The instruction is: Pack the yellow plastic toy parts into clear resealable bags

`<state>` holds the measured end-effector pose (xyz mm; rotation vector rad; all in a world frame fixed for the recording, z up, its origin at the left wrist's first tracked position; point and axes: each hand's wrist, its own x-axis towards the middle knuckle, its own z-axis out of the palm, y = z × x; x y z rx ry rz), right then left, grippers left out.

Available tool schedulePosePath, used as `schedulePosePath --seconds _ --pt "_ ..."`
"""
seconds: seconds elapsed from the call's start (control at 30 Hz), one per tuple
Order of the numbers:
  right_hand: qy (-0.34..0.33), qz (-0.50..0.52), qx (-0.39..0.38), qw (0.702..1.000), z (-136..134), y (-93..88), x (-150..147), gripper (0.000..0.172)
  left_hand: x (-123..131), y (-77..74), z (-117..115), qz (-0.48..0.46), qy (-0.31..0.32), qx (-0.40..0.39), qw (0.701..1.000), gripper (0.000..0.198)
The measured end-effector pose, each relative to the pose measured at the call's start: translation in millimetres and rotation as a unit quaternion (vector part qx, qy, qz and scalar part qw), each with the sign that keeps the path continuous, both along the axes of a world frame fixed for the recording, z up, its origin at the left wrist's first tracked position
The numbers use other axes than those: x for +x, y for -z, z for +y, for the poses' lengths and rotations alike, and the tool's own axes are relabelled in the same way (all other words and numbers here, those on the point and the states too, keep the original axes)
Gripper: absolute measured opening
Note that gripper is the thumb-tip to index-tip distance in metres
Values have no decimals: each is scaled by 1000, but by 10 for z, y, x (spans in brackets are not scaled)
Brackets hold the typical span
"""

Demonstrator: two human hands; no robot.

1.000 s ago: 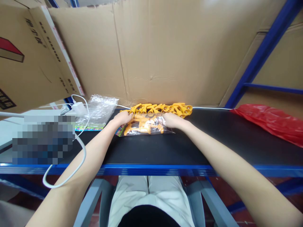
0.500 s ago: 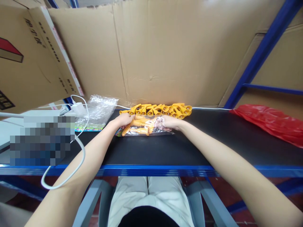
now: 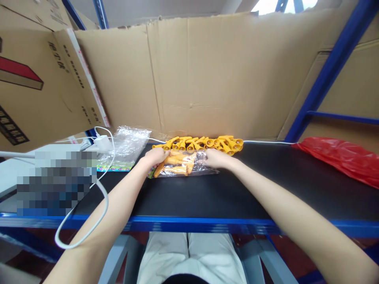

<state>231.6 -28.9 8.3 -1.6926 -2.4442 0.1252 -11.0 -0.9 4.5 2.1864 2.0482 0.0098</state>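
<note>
A clear plastic bag (image 3: 203,170) lies on the black tabletop with several yellow plastic pieces (image 3: 176,170) inside it. A strip of coloured print shows at its left end. My left hand (image 3: 157,156) is closed on that end, its thumb over the top. At the other end, my right hand (image 3: 218,158) has its fingers closed on the plastic; the fingertips are partly hidden. Just behind the bag lies a row of loose yellow plastic pieces (image 3: 226,146) with round, cup-like ends facing me.
Flat clear bags (image 3: 130,144) with a coloured strip lie at the left, beside a white charger (image 3: 102,143) and its cable. A red plastic bag (image 3: 340,159) rests at the right. Cardboard (image 3: 237,79) walls the back. The looping cable (image 3: 103,221) crosses my left forearm.
The camera view has tilted up a little, so everything sits lower. My right hand has shifted slightly at the bag's right end, with less plastic showing over its fingers.
</note>
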Motion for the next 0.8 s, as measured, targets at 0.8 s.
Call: schedulePosePath --seconds 0.8 --pt "-76 18 -87 993 962 -106 -582 67 -126 -5 68 -9 -12 -50 999 58"
